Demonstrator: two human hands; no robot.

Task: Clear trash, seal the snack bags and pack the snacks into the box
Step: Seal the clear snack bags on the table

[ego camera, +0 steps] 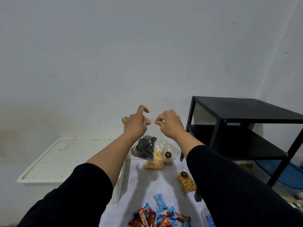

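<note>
Both my arms are raised in front of the wall, in black sleeves. My left hand (136, 123) has its fingers curled and apart, with nothing visible in it. My right hand (168, 122) has its fingertips pinched together, also with nothing visible in it. The two hands are a short gap apart. Below them, against the wall, stand a clear bag of dark swirl chips (144, 148), a bag of yellow sticks (155, 160) and a small bag of coloured bits (168, 158). A bag of orange nuggets (186, 183) lies further right. Red and blue wrapped bars (161, 217) are piled at the near edge.
A white box with a perforated lid (65, 158) sits at the left of the white table (141, 185). A black two-level shelf (237, 128) stands at the right, with something blue (288, 176) beneath it. A pale container edge (209, 220) shows at bottom right.
</note>
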